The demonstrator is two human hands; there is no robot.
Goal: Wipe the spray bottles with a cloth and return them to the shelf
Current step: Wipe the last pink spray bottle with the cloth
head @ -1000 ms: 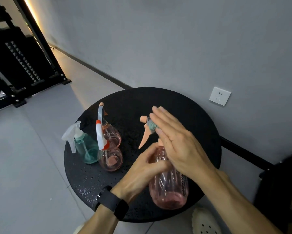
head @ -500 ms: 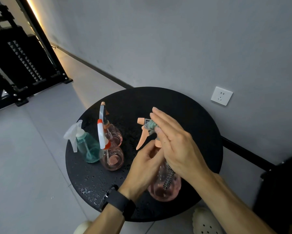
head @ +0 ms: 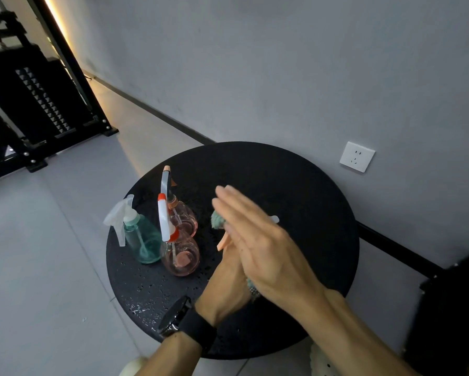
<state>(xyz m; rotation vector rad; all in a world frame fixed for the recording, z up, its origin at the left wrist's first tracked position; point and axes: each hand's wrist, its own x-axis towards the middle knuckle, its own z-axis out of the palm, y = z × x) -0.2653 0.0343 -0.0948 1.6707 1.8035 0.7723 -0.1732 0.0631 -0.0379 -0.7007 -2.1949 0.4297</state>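
You're standing in a plain indoor room — bare grey wall (head: 282, 63), pale tiled floor (head: 38, 267), a white wall socket (head: 357, 156) low down. A small round black worktop (head: 295, 185) sits against the wall, and a black metal rack (head: 38, 104) stands off left — domestic or office, you can't tell.

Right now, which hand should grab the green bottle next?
Probably the left hand: the green bottle stands on its side of the table, while the right hand presses the cloth.
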